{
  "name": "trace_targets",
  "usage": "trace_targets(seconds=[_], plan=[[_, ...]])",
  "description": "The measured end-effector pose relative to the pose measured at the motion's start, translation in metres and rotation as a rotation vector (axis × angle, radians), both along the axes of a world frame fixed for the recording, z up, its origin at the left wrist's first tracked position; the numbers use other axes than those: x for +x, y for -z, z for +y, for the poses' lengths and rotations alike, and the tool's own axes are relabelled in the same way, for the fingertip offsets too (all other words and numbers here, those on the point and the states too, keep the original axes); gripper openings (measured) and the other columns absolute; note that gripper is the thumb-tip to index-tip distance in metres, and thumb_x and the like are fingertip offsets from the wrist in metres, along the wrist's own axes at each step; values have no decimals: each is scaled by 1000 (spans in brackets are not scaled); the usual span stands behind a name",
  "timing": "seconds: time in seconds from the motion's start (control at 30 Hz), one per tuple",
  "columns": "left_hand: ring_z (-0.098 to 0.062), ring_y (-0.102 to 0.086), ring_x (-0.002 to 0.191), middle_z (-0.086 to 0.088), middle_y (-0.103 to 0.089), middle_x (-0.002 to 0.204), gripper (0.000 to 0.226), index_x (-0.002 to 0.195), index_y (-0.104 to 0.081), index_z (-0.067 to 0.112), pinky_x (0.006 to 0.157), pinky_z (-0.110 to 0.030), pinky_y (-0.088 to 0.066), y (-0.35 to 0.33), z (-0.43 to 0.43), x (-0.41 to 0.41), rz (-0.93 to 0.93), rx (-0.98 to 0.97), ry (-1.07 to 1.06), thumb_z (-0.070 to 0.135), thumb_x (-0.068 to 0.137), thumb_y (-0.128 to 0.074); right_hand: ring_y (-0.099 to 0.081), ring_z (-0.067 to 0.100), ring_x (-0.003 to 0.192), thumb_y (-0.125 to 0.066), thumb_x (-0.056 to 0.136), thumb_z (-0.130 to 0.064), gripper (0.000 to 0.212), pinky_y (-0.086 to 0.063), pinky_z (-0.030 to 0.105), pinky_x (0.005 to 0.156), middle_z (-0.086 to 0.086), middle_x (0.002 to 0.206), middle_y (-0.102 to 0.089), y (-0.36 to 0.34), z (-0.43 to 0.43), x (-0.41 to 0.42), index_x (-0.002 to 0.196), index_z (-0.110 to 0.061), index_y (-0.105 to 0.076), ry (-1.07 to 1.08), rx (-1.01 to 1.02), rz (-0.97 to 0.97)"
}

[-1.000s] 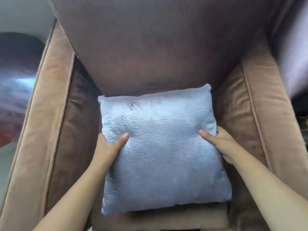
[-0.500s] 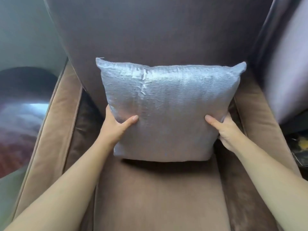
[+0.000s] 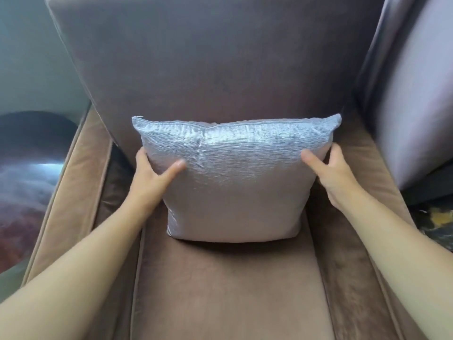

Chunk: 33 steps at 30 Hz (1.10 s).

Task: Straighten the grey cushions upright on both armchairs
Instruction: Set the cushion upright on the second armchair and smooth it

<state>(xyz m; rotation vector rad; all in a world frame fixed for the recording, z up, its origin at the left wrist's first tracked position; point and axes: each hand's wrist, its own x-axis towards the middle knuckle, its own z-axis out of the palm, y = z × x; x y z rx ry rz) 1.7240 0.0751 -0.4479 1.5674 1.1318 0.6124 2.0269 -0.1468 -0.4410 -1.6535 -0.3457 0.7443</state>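
Observation:
A shiny grey cushion [image 3: 235,182] stands upright on the seat of a brown armchair [image 3: 220,290], its back against the chair's backrest [image 3: 208,65]. My left hand [image 3: 154,175] grips the cushion's left edge, thumb on the front face. On the right edge sits my right hand [image 3: 331,170], thumb in front and fingers behind. The cushion's bottom edge rests on the seat near the backrest.
Padded armrests run along both sides, the left armrest [image 3: 71,192] and the right armrest [image 3: 382,197]. A lilac curtain or fabric panel [image 3: 411,94] hangs at the right. A dark round glossy table [image 3: 27,168] lies at the left.
The cushion went from lying flat on the seat to standing upright, then was set down against the backrest. Both hands stayed on its sides, sliding up towards the top corners.

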Motion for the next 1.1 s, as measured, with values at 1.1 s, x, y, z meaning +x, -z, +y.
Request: trace_targets(seconds=[1.1], plan=[[-25, -7, 156, -2, -19, 167, 97, 158, -14, 26, 120, -68, -1, -9, 12, 44, 854, 887, 382, 88, 84, -28, -6, 23, 158, -27, 83, -81, 106, -3, 51, 127, 5, 170, -9, -3, 50, -29, 161, -12, -7, -555, -682, -1355]])
